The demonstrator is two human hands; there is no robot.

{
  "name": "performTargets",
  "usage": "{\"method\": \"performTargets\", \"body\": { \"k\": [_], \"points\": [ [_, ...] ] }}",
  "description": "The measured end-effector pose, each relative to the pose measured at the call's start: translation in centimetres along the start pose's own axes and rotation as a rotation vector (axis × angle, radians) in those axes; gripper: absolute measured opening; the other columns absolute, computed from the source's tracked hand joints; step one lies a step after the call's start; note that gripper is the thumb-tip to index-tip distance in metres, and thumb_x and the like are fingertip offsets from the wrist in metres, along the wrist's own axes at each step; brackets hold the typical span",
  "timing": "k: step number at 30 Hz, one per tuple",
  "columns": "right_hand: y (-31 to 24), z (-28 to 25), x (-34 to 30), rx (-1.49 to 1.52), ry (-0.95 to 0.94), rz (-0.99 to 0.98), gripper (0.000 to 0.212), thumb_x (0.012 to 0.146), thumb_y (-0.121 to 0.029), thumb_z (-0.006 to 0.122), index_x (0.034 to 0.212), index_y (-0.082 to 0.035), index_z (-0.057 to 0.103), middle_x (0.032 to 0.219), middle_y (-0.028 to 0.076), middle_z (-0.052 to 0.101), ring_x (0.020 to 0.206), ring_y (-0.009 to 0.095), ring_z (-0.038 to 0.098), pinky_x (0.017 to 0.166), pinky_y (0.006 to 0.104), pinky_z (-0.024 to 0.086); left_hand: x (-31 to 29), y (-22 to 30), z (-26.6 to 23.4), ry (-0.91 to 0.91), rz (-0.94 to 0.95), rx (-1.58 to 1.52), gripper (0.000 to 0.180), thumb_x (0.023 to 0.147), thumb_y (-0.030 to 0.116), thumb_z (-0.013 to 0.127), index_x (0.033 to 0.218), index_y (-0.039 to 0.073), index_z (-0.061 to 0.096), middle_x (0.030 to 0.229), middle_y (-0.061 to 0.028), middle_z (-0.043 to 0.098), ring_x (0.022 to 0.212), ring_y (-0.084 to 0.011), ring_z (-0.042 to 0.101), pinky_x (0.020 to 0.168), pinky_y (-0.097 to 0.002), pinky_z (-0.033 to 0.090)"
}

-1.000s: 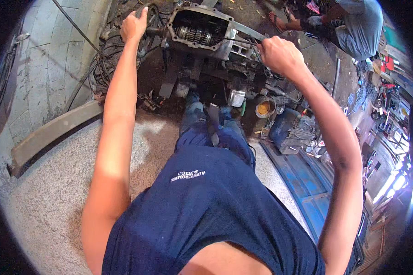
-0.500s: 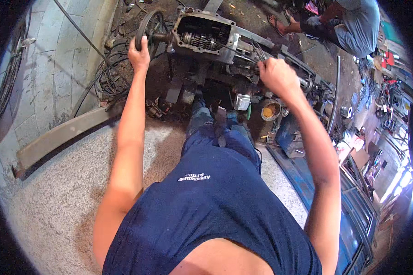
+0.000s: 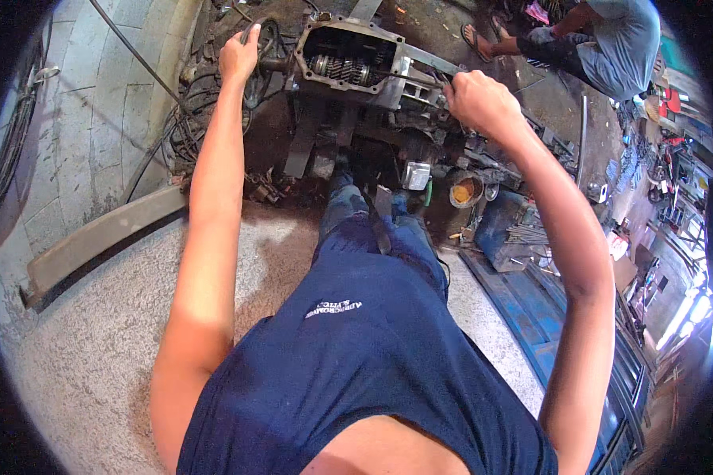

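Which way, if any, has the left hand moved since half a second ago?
Yes: judged against the gear housing, the left hand has moved farther from the person's body, up the picture.

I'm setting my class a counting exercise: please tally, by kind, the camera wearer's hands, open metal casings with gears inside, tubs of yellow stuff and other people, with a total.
Wearer's hands (left hand, right hand): 2
Open metal casing: 1
Tub of yellow stuff: 1
Other person: 1
Total: 5
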State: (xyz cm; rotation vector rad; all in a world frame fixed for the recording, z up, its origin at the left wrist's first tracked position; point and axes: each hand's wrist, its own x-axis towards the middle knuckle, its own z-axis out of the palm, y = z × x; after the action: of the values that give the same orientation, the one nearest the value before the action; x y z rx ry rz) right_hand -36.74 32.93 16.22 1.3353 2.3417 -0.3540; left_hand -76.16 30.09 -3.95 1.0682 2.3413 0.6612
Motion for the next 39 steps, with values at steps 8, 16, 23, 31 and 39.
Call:
{"method": "performTargets", "body": {
  "k": [8, 16, 23, 31, 39],
  "points": [
    [2.2, 5.3, 0.0, 0.075, 0.12, -0.089, 0.037, 0.092, -0.03, 0.047, 0.084, 0.001, 0.065, 0.08, 0.024, 0.065, 0.077, 0.044, 0.064, 0.072, 0.0492, 0.054, -3.0, -1.5, 0.3, 0.165, 0.024, 0.056, 0.061, 0.085, 0.061, 0.05, 0.107, 0.007, 0.067, 0.098, -0.0226, 0.066, 0.097, -0.0397, 0.061, 0.084, -0.0456, 0.046],
    [-0.2, 2.8, -1.9, 0.113, 0.047, 0.105, 0.042, 0.092, -0.034, 0.048, 0.08, 0.001, 0.066, 0.08, 0.027, 0.064, 0.077, 0.043, 0.065, 0.071, 0.0502, 0.053, -7.3, -3.3, 0.4, 0.259, 0.219, -0.348, 0.037, 0.093, 0.037, 0.054, 0.101, 0.002, 0.066, 0.09, -0.014, 0.069, 0.082, -0.0258, 0.065, 0.075, -0.0348, 0.048],
    [-0.8, -0.7, 1.3, -0.071, -0.035, 0.013, 0.031, 0.086, -0.022, 0.049, 0.08, 0.002, 0.068, 0.082, 0.026, 0.066, 0.078, 0.039, 0.067, 0.071, 0.0472, 0.055, -2.8, -1.4, 0.7, 0.272, 0.258, -0.19, 0.048, 0.09, 0.05, 0.051, 0.105, 0.006, 0.065, 0.091, -0.0173, 0.068, 0.09, -0.0355, 0.065, 0.078, -0.0421, 0.048],
    [0.8, -1.8, 3.4, -0.134, -0.084, -0.167, 0.037, 0.09, -0.03, 0.052, 0.081, 0.004, 0.065, 0.082, 0.026, 0.064, 0.078, 0.042, 0.063, 0.07, 0.0495, 0.052, -0.9, -0.5, 0.9, 0.192, 0.146, 0.023, 0.06, 0.088, 0.057, 0.048, 0.116, 0.006, 0.062, 0.099, -0.024, 0.065, 0.097, -0.0421, 0.061, 0.083, -0.0473, 0.047],
    [0.8, 0.3, 1.4, -0.099, -0.006, -0.149, 0.028, 0.086, -0.02, 0.05, 0.076, 0.002, 0.066, 0.078, 0.025, 0.065, 0.074, 0.041, 0.066, 0.067, 0.0475, 0.054, -6.4, -3.7, 1.5, 0.456, 0.216, -0.125, 0.05, 0.089, 0.052, 0.052, 0.111, 0.008, 0.064, 0.084, -0.022, 0.067, 0.081, -0.041, 0.064, 0.071, -0.0466, 0.05]
  ]
}}
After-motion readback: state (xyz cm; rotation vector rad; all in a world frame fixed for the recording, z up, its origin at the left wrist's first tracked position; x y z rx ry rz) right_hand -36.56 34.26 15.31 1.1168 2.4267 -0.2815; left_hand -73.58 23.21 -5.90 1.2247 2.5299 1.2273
